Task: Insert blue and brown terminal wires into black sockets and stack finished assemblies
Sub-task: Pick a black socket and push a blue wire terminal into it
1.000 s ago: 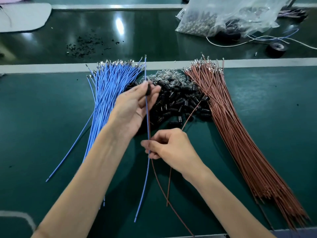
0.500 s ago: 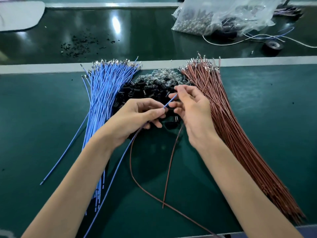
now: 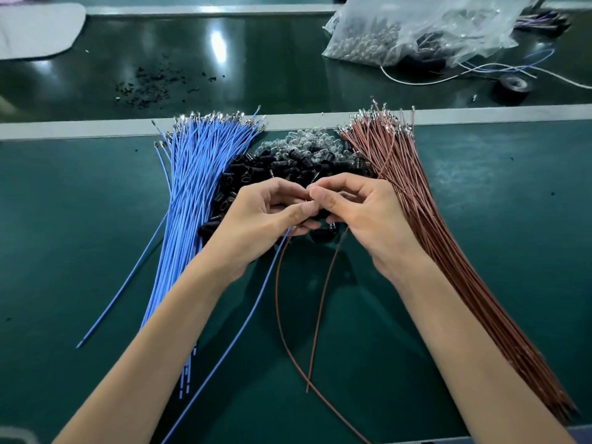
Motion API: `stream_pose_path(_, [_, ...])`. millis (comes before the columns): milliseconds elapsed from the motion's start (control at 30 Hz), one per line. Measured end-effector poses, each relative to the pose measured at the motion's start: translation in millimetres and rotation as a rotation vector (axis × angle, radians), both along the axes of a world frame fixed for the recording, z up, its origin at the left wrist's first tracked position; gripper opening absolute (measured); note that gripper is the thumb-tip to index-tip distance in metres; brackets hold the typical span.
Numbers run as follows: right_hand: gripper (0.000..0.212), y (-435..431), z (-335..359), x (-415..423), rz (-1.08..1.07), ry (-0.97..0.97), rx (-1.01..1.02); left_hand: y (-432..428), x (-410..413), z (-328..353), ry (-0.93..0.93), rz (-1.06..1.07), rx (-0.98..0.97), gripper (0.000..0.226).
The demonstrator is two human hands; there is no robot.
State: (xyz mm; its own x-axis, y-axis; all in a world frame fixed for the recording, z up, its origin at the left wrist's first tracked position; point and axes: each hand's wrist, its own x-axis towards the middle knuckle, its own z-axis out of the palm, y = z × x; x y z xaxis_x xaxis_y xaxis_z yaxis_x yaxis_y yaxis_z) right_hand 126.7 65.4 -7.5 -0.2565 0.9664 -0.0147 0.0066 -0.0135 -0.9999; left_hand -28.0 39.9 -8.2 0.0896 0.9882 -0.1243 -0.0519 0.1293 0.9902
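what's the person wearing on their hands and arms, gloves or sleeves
No gloves: the left hand and right hand are bare, with no rings or watch showing. The left forearm and right forearm are bare too, no sleeves in view.

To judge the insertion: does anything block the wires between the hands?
Nothing visible does. The left hand, holding a blue wire, and right hand, holding a brown wire, meet fingertip to fingertip over the black sockets; the joint is hidden.

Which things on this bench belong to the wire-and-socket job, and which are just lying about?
Job: left hand, pinching the held blue wire; right hand, pinching the held brown wire; blue wire bundle; brown wire bundle; black socket pile.
Lying about: plastic bag; tape roll; black scraps; white sheet; stray wires.
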Motion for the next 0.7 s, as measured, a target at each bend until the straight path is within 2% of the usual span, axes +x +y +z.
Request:
stream_pose_path(167, [0.017,1,-3,5,0.065,-0.02,-0.023,-3,6,-6,0.005,0.069,0.071,0.041])
stream_pose_path(333, [0.016,0,-8,3,0.021,0.004,0.003,-6,7,-10,0.026,0.054,0.063,0.035])
stream_pose_path(467, [0.017,2,-10,4,-0.044,0.059,-0.01,-8,7,-14,0.029,0.013,0.046,0.012])
stream_pose_path(700, [0.014,4,-10,9,-0.007,0.055,0.056,-12,12,-10,-0.053,0.034,0.056,0.02])
